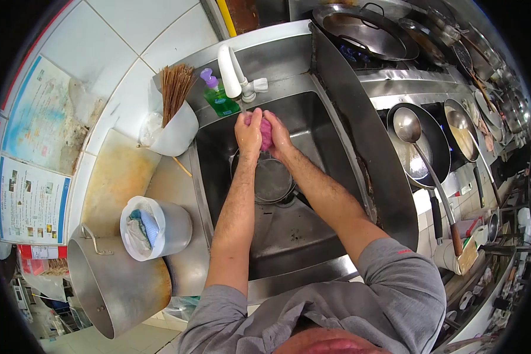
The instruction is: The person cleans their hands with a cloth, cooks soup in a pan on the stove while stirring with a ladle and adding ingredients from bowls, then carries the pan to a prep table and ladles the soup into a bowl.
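Under the white tap (230, 74), both hands press around a crumpled pink cloth (266, 133), its material partly hidden by the fingers. My left hand (249, 133) closes on it from the left, and my right hand (279, 134) from the right. Below them, a round pan (272, 180) lies in the steel sink (289, 236). It sits partly beneath my wrists, with a dark handle reaching to the right. Behind my left hand stands a green soap bottle (221, 101) with a purple pump.
Left of the sink are a white container (183, 131) with a bamboo brush (174, 88), a plastic bucket (180, 227) holding cloths and a large metal pot (115, 289). Beyond the sink's right wall, a wok (366, 32), a pan (416, 144) and ladles (407, 124) rest on the stove.
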Tool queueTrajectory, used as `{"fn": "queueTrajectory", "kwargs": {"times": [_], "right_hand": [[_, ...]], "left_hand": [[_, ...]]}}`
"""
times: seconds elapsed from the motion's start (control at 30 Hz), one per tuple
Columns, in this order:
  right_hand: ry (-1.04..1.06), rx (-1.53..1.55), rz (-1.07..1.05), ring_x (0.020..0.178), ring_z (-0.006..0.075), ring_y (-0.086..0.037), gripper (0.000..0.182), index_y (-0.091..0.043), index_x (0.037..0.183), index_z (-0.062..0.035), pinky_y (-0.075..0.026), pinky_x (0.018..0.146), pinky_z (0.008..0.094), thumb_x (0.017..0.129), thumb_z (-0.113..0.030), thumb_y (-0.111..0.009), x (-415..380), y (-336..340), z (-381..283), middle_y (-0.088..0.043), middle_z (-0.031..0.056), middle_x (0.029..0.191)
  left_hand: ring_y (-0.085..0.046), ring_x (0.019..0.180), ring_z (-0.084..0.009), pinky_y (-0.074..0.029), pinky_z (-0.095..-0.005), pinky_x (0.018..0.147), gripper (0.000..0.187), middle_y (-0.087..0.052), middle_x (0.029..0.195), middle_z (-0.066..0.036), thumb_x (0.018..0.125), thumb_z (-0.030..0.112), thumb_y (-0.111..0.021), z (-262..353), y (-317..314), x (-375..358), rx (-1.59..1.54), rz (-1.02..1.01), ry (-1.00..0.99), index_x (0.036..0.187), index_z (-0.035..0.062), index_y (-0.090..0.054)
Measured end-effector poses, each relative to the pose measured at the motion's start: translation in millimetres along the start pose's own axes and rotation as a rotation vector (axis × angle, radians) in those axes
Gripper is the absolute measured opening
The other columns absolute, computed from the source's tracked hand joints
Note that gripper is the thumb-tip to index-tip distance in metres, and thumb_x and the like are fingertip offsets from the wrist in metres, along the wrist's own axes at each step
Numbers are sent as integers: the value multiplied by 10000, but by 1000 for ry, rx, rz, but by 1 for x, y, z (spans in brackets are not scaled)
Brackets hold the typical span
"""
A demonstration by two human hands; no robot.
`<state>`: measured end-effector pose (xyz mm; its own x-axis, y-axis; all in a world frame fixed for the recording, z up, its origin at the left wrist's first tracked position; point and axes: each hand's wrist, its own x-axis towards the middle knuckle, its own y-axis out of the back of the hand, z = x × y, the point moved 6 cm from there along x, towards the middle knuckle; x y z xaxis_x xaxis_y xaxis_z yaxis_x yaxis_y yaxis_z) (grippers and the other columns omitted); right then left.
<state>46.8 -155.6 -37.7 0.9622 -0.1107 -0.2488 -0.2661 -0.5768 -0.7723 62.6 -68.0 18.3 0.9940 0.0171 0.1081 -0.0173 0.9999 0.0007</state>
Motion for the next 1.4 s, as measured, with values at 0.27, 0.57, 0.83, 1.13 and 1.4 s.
{"fn": "queueTrajectory", "kwargs": {"times": [0.27,0.57,0.83,1.13,1.4], "right_hand": [[168,13,245,940,200,-537,321,-456,1083,-75,-455,827,348,836,-222,-601,-17,-6,-8,-518,62,1004],[-255,90,-43,1013,207,-564,431,-498,1174,-122,-474,849,431,885,-439,-458,-24,13,25,-574,46,1132],[-196,73,-85,823,158,-598,195,-612,947,-78,-476,737,322,804,-207,-636,-16,-10,-2,-631,48,909],[12,-174,-15,857,145,-564,306,-583,1036,-69,-442,770,309,832,-295,-606,-13,13,-6,-604,55,970],[-141,206,-282,806,178,-578,325,-556,1004,-93,-491,750,349,870,-389,-542,-11,-32,2,-597,51,923]], "left_hand": [[-605,845,-167,-491,-293,778,254,-617,896,-29,835,271,-644,-26,5,-36,-783,16,253,961,60,-579],[-571,794,-143,-463,-276,744,450,-583,870,-30,614,-9,-759,13,9,-26,-52,101,-84,1001,28,-533],[-581,878,-151,-474,-306,766,340,-580,959,-42,796,195,-688,-14,12,-21,-399,-102,79,1061,71,-514],[-605,821,-219,-493,-350,741,361,-616,913,-68,712,203,-734,-26,6,-9,-436,-46,248,986,36,-567],[-501,1027,-252,-398,-362,886,553,-519,1080,-146,644,230,-793,36,6,-50,258,348,-426,1074,11,-523]]}}
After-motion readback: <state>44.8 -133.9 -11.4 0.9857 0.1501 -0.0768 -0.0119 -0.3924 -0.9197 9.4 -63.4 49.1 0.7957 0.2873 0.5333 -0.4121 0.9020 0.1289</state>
